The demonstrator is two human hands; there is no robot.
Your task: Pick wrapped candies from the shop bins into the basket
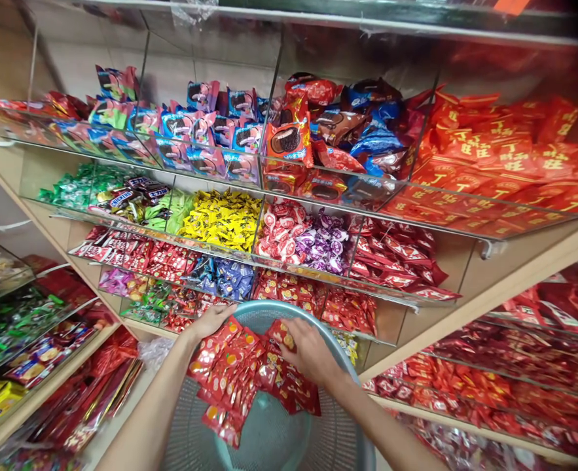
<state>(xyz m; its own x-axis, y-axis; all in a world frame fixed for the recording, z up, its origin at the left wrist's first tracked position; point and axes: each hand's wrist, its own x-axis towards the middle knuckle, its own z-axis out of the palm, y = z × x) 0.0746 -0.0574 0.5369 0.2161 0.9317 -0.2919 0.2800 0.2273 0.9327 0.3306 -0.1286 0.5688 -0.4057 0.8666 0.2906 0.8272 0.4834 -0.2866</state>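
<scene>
A grey-green mesh basket [335,418] stands below the shelves at the bottom centre. Over its opening, my left hand [214,322] lies along the far left side of a bunch of red candy packets [230,373], its fingers partly hidden behind them. My right hand [304,348] has its fingers curled over more red packets [296,386] at the right of the bunch. The packets hang above the basket's inside, and its greenish bottom shows beneath them.
Clear-fronted shelves hold yellow candies [224,219], purple and red wrapped candies, Oreo packs [289,140] and large red packets [499,150]. More stocked shelves flank both sides. A wooden shelf edge [489,294] slants down on the right.
</scene>
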